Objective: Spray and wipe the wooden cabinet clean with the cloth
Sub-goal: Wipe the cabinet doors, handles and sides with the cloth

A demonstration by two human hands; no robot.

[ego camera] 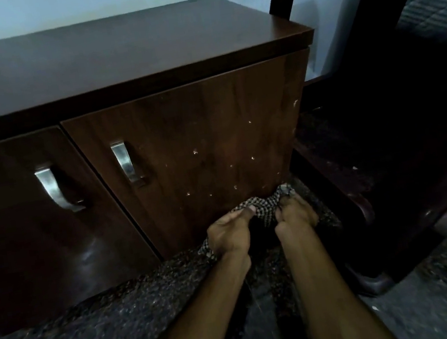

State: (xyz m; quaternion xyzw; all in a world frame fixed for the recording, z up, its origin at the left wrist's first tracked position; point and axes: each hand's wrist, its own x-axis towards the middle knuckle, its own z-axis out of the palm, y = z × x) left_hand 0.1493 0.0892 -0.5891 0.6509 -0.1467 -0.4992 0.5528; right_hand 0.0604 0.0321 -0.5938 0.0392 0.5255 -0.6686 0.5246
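A dark wooden cabinet [181, 135] with two doors and metal handles stands against a pale wall. Small pale specks dot its right door. A black-and-white checked cloth [263, 207] is bunched low against the bottom edge of that right door. My left hand [229, 233] grips the cloth's left part, and a corner of it hangs below my wrist. My right hand [294, 216] grips its right part. Both hands sit close together just above the floor. No spray bottle is in view.
A dark wooden chair [401, 117] stands close on the right of the cabinet, its legs near my right hand. The floor [95, 330] is dark speckled stone. The left cabinet door [35, 228] has a curved metal handle [57, 189].
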